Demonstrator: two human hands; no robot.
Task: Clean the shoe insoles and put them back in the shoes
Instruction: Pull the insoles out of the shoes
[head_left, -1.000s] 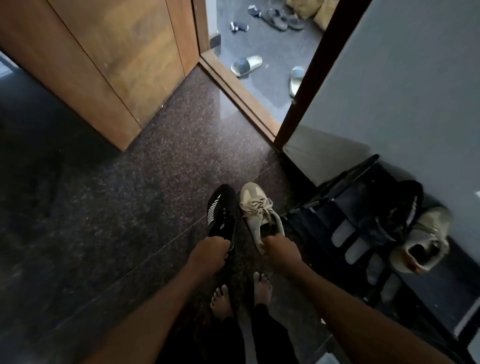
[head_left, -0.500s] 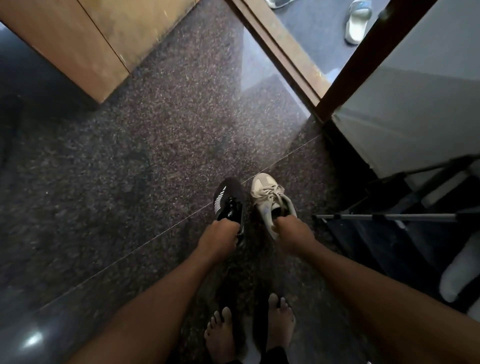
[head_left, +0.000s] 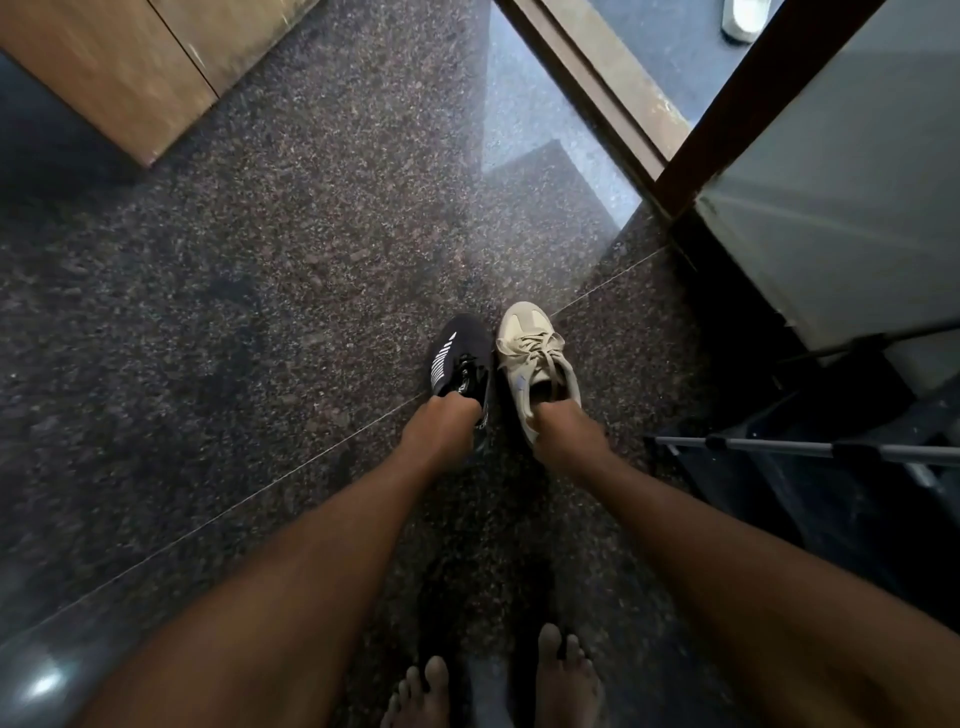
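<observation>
A black sneaker (head_left: 460, 358) with white stripes hangs toe-forward over the dark speckled floor, and my left hand (head_left: 441, 428) grips it at the heel opening. Right beside it is a beige laced sneaker (head_left: 532, 353), which my right hand (head_left: 569, 434) holds by its heel, fingers curled into the opening. The two shoes almost touch side by side. No insoles show; the insides of both shoes are hidden by my hands.
A black shoe rack with a metal rail (head_left: 810, 449) stands at the right. A wooden door (head_left: 130, 67) is at the upper left, a wooden threshold (head_left: 613, 88) leads out at the top, and a grey wall (head_left: 852, 171) is at the upper right. My bare feet (head_left: 493, 686) are below.
The view has tilted down and leftward, so the rack has slid mostly out of sight on the right. Both hands still hold the shoes, now closer to the floor.
</observation>
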